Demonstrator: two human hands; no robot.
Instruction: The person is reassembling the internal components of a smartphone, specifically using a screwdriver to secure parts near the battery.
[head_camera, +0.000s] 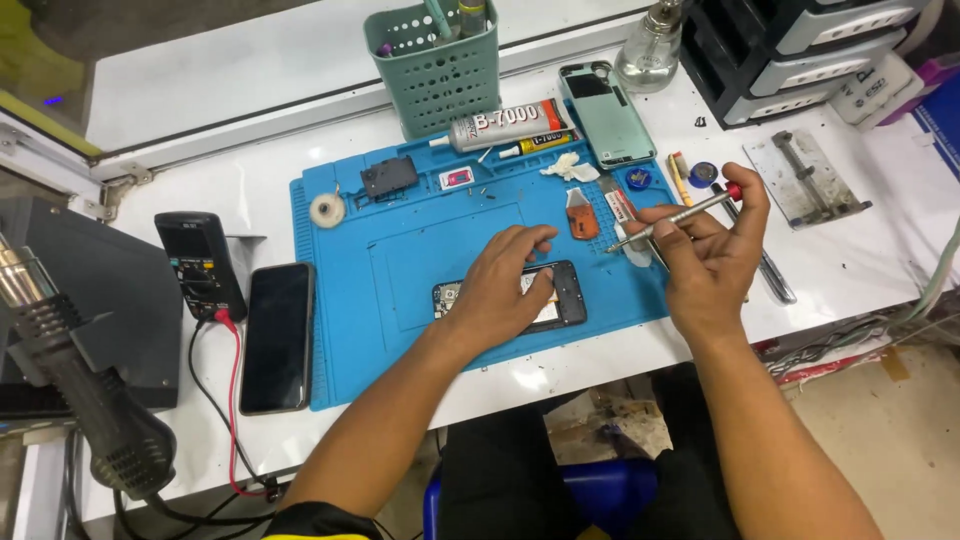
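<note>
Two tools upright in green basket (437, 70) (left hand (497, 290) flat on opened phone (560, 296), right hand (712, 258) pinching screwdriver (672, 217)).

Left hand (503, 283) pressing an opened phone (560, 296) on a blue mat (400, 270), right hand (712, 255) gripping a screwdriver (680, 216)

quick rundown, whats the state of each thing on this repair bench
opened phone: back off, insides showing, flat on blue mat
left hand: pressing on the opened phone
right hand: gripping screwdriver, raised off the mat
black phone: screen dark, face up
green back cover: detached, lying flat
glue tube: capped, on its side
</note>
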